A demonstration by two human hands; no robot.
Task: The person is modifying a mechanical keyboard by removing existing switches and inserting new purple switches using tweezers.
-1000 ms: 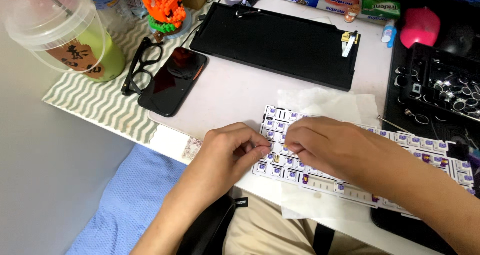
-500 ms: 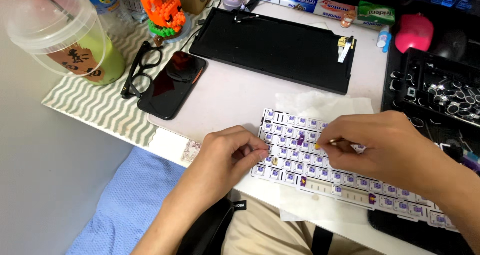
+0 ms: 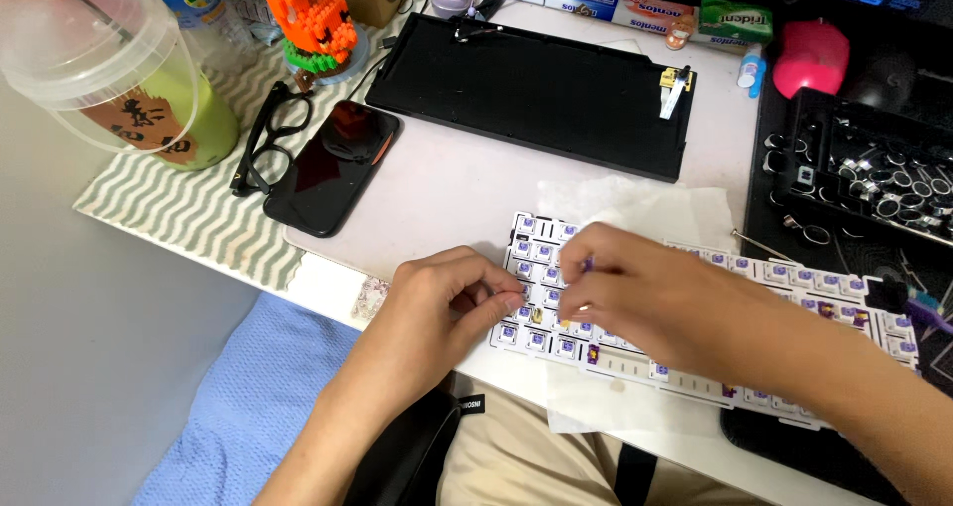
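Far left on the surface (image 3: 447,183): lidded plastic cup (image 3: 119,79) with green drink, black glasses (image 3: 260,153), dark phone (image 3: 333,165), all well apart from the work. Behind the work: empty black keyboard case (image 3: 531,94), no plate in it. Left hand (image 3: 442,302) rests at the left end of the white switch plate (image 3: 794,288), fingers curled narrow, tips touching the plate edge; whether they pinch anything I cannot tell. Right hand (image 3: 645,292) lies over the plate's left-centre, fingers pinched on a small purple-stemmed switch (image 3: 588,264). Plate sits on white tissue near the front edge. Most sockets visible hold switches; no keycaps fitted. Far right: black tray of loose keycaps (image 3: 874,173). Judged: switch work partway, capping and casing left.
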